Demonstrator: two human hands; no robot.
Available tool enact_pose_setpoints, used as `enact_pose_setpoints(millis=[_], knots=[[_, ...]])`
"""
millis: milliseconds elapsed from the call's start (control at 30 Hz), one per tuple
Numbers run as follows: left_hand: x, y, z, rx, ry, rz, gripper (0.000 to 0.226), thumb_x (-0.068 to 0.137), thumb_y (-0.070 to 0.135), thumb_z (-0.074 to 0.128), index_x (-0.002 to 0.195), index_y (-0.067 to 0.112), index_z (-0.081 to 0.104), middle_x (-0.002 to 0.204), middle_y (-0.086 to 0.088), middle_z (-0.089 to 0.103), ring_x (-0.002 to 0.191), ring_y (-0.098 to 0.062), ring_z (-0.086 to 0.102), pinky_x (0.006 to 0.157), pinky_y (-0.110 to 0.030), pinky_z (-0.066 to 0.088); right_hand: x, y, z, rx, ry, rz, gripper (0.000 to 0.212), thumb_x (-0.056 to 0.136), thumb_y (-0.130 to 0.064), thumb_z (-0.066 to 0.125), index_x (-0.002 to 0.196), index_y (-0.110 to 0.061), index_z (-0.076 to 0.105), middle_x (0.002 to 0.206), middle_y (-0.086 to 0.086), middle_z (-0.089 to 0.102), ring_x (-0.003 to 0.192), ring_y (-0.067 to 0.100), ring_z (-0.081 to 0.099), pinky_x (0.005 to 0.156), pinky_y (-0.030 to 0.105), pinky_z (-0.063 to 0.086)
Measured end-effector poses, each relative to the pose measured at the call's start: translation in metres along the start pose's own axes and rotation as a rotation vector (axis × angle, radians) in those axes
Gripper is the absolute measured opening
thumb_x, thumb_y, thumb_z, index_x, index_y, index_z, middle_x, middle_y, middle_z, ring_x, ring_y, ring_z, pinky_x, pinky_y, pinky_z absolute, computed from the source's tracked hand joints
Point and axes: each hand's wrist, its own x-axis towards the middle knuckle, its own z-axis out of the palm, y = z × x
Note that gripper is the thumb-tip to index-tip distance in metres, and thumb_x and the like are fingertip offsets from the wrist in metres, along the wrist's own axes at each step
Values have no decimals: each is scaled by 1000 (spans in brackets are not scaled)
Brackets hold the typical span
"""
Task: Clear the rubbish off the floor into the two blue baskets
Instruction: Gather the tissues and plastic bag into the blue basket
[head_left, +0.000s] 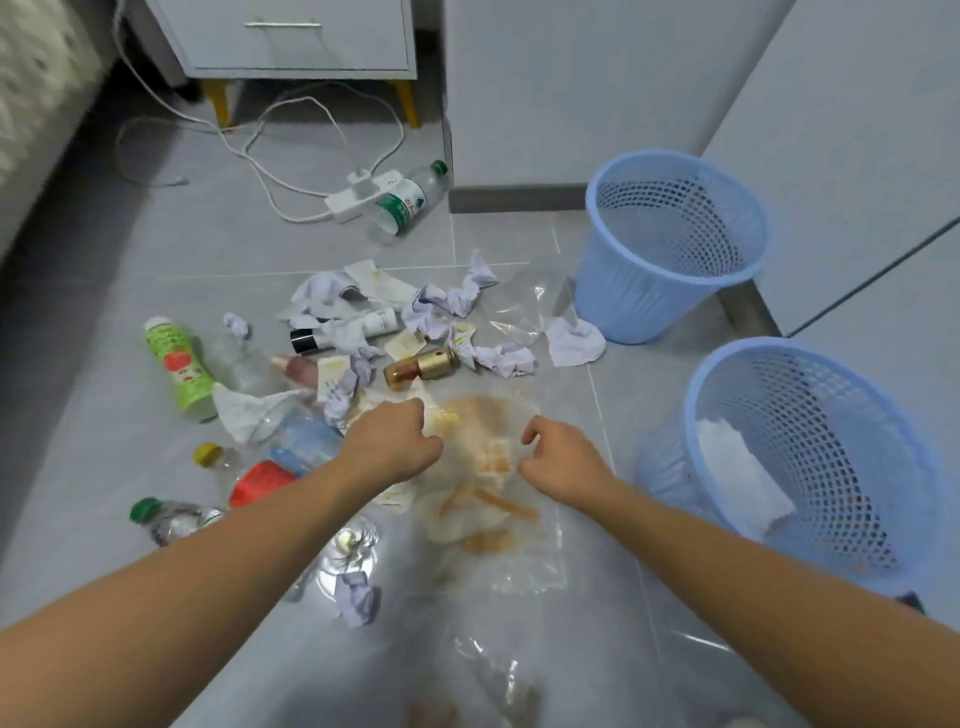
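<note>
Near the bottom, a crumpled ball of pale paper (357, 597) lies on the smooth grey tiled floor (156, 249). Just past it, both bare hands reach down onto a thin, see-through plastic bag (498, 499) with orange food bits inside. The left hand (392, 441) has its grip curled shut, pinching the bag's edge. The right hand (563, 460) has its fingers bent on the bag too, but I cannot tell if it holds on. To the right stand two round blue baskets made of plastic mesh. The near basket (810, 467) has white paper in it, and the far basket (670, 244) looks bare inside. Farther out lie more crumpled papers, a tall green bottle (179, 369), a shiny gold bottle (423, 366) and a clear bottle (410, 200) beside a white power strip (353, 197).
</note>
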Motion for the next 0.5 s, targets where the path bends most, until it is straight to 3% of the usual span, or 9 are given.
enact_pose_setpoints(millis=[100,233,367,500], knots=[[-1,-11,27,36,24,-24,39,92,42,54,118,13,52,107,-10,63,100,-32,62,77,-37,52,6,30,21,-20,71,83,47,76,-29,65,122,-24,54,115,7,53,104,31,60,84,34,47],[-3,-16,57,24,28,-14,44,90,41,55,123,14,46,105,-11,64,98,-34,62,76,-42,54,8,46,34,-7,123,121,60,75,-29,66,132,-23,47,122,10,50,109,36,58,91,37,50],[-5,-13,62,-12,115,9,46,90,37,59,127,15,44,110,-12,60,107,-33,55,72,-40,49,8,43,36,117,134,172,53,73,-24,66,122,-24,47,113,11,52,102,36,60,84,37,50],[-2,-19,49,-37,149,35,52,88,38,65,132,19,45,116,-10,56,111,-32,54,78,-42,52,4,37,23,205,133,143,53,55,-26,55,106,-34,44,99,11,56,85,30,58,66,32,45]])
